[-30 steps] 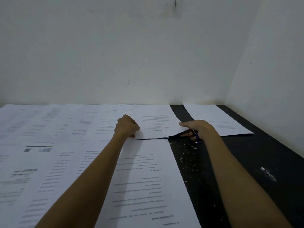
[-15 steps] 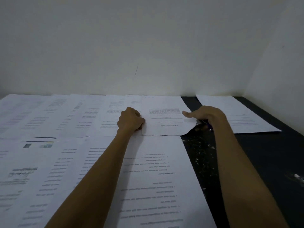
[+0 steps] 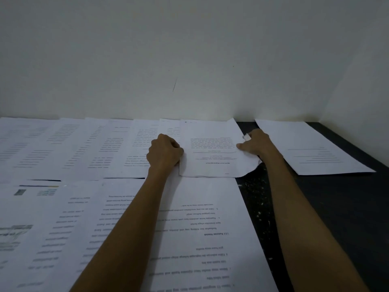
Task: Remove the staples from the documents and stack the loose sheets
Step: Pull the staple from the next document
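Note:
A printed document (image 3: 210, 159) lies at the far middle of the table, its top edge near the wall. My left hand (image 3: 164, 153) is curled in a fist at its left edge, where the paper bends up against my fingers. My right hand (image 3: 255, 144) pinches the document's right edge, thumb on top of the page. A small pale object (image 3: 246, 137) shows at that hand's fingertips; I cannot tell what it is. The document's near right corner curls up off the table.
Rows of printed sheets (image 3: 84, 144) cover the left and middle of the dark table (image 3: 336, 207). A large sheet (image 3: 200, 232) lies under my left forearm. A single sheet (image 3: 311, 148) lies at the far right. Pale specks (image 3: 257, 197) dot the bare strip. Walls close the back and right.
Both hands have shifted the document away from me toward the wall. My right hand has moved from its near right corner up along the right edge.

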